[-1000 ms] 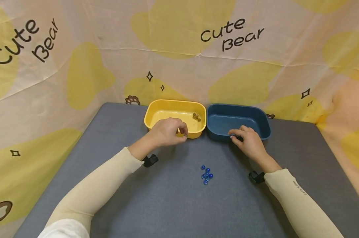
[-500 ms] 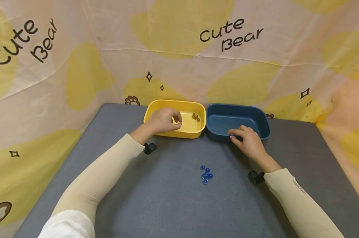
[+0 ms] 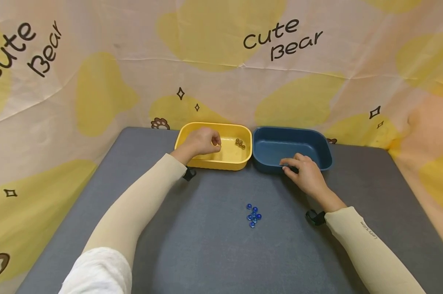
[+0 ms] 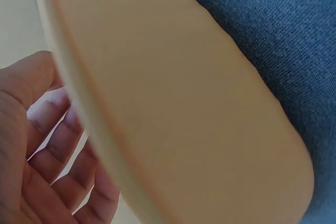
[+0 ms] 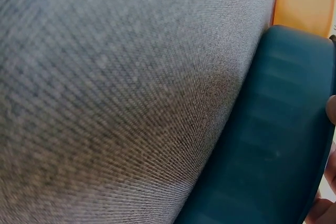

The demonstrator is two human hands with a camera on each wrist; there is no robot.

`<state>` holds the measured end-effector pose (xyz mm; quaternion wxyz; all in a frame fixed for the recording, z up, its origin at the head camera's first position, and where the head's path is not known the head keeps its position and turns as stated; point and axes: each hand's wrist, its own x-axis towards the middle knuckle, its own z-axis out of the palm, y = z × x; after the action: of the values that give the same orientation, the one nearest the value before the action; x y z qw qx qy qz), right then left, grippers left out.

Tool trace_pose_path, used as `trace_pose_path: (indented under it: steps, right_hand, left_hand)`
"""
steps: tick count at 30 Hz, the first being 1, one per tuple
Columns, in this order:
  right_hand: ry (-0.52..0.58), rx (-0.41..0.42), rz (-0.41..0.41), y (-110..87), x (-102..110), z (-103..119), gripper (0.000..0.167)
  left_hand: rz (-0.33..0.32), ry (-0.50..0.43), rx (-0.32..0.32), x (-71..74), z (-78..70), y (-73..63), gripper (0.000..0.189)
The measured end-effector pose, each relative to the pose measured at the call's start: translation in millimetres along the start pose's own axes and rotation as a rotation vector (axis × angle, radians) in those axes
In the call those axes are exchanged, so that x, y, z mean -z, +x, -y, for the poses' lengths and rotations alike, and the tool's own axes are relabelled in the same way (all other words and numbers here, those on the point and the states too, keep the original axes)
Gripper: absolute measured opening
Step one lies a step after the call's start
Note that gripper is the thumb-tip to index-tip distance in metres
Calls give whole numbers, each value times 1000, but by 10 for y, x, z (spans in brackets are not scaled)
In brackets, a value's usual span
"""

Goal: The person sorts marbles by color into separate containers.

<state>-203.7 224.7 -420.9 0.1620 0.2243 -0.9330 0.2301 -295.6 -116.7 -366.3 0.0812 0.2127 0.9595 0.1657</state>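
My left hand (image 3: 203, 141) is over the yellow tub (image 3: 218, 164), fingers curled and thumb near the fingertips, apparently pinching a small brown marble that barely shows. In the left wrist view the tub's wall (image 4: 184, 103) hides those fingertips. Several brown marbles (image 3: 240, 143) lie together at the tub's right end. My right hand (image 3: 306, 175) holds the front rim of the blue tub (image 3: 267, 163). In the right wrist view its thumb (image 5: 331, 109) touches the rim, with other fingers beyond it. Several blue marbles (image 3: 253, 216) are clustered on the table in front of the tubs.
Both tubs stand side by side at the back of the grey table (image 3: 221, 253). A printed cloth (image 3: 214, 61) hangs behind them and along the sides. Black straps (image 3: 315, 217) are on both wrists.
My left hand has moved from the yellow tub's front rim up and inward over the tub, carrying the brown marble. The right hand stays on the blue tub.
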Motion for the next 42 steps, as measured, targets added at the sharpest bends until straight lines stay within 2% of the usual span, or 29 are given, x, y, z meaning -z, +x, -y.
trace_pose_path:
  steps: [9, 20, 36, 42]
  right_hand:
    - [-1, -8, 6, 4, 4, 0, 18]
    - [1, -19, 13, 1, -3, 11, 18]
    - [9, -19, 10, 4, 0, 7, 18]
    - [12, -23, 8, 8, 2, -7, 18]
  left_hand:
    - [25, -81, 74, -89, 126, 153, 13]
    - [38, -100, 165, -170, 202, 197, 10]
    - [91, -102, 206, -237, 219, 216, 9]
    - [98, -91, 211, -229, 200, 238, 15]
